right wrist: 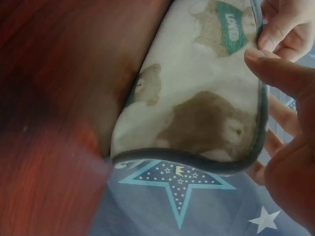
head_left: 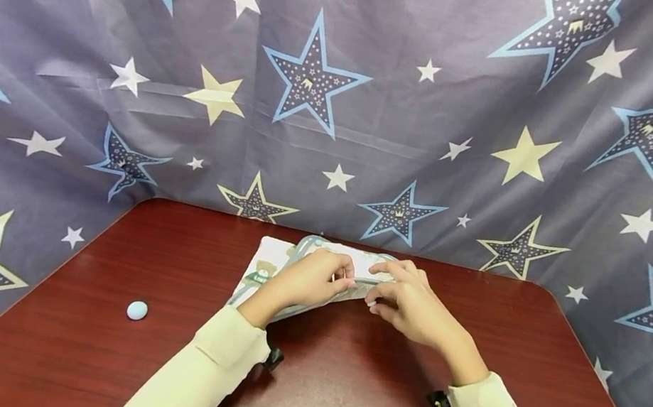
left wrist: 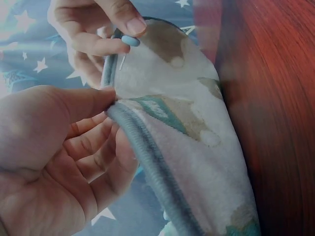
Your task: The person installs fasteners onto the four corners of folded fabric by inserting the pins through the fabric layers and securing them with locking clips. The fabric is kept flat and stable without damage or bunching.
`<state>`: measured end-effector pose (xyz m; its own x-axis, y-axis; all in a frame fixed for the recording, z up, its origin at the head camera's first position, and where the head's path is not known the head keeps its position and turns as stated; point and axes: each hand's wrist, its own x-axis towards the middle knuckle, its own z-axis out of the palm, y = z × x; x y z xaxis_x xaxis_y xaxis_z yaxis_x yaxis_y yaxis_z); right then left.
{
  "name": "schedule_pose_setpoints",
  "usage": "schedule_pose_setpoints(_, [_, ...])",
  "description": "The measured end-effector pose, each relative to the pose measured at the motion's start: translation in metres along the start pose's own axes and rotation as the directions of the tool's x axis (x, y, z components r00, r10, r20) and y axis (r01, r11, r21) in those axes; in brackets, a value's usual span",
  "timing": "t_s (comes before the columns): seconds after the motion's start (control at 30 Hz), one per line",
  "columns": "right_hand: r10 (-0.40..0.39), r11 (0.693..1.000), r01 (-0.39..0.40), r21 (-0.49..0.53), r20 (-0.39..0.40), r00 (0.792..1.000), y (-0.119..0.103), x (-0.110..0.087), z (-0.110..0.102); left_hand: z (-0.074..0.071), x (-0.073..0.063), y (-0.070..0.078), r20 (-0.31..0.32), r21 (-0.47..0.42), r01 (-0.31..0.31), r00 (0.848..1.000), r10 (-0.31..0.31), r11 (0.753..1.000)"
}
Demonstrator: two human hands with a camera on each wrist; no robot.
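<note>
A white bear-print cloth [head_left: 276, 253] with grey-blue edging lies at the back of the table, its near edge raised. My left hand [head_left: 316, 280] pinches that edge between thumb and fingers, as the left wrist view shows closely. To its right, my right hand [head_left: 413, 304] holds a small pin with a blue oval head [left wrist: 131, 41] between thumb and forefinger. The pin's thin metal shaft [left wrist: 122, 62] points down along the cloth edge. In the right wrist view the right thumb [right wrist: 275, 70] is close to the edging, and the pin is hidden.
A pale blue oval piece [head_left: 137, 310] lies on the left side of the red-brown table [head_left: 64, 340]. Behind the table hangs a grey curtain [head_left: 346, 84] printed with stars. Dark straps show at both sleeve cuffs.
</note>
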<state>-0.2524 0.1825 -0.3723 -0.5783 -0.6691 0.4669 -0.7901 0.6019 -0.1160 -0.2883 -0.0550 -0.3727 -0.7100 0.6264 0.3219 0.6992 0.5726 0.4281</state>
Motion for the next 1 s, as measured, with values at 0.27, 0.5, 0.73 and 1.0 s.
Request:
schedule_pose_setpoints(0.27, [-0.038, 0.996, 0.038, 0.086, -0.002, 0.999, 0.009, 0.003, 0.008, -0.001, 0.000, 0.000, -0.011, -0.001, -0.009, 1.000, 0.009, 1.000])
schedule_pose_setpoints(0.5, [-0.032, 0.997, 0.038, 0.066, -0.088, 0.996, 0.014, 0.001, 0.016, -0.002, -0.001, 0.001, -0.005, 0.003, -0.011, 1.000, 0.011, 1.000])
schedule_pose_setpoints(0.73, [-0.055, 0.996, 0.067, 0.058, -0.193, 0.980, 0.018, 0.000, 0.019, -0.003, -0.003, 0.001, 0.016, -0.007, -0.049, 0.999, 0.049, 0.999])
schedule_pose_setpoints(1.0, [-0.079, 0.994, 0.096, 0.049, -0.275, 0.958, 0.018, 0.001, 0.024, -0.004, -0.003, 0.003, 0.058, -0.027, -0.080, 0.995, 0.081, 0.996])
